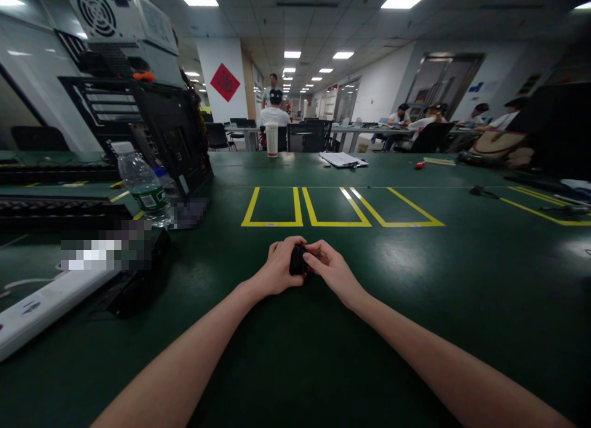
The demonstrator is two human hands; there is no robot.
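Observation:
A small black object (pixel 298 260), its kind too dark to make out, is between my two hands low over the green table (pixel 397 323). My left hand (pixel 280 266) wraps round its left side, thumb below and fingers above. From the right, my right hand (pixel 329 268) pinches at its edge with thumb and fingertips. Fingers cover much of the object. Just beyond my hands, yellow tape (pixel 272 224) marks several open-ended boxes on the tabletop.
At left stand a plastic bottle (pixel 145 191), a black computer case (pixel 170 135) and a white power strip (pixel 55 305). A white cup (pixel 272 140) and a clipboard (pixel 344 160) sit at the far edge. A small red item (pixel 419 165) lies farther right. People sit beyond.

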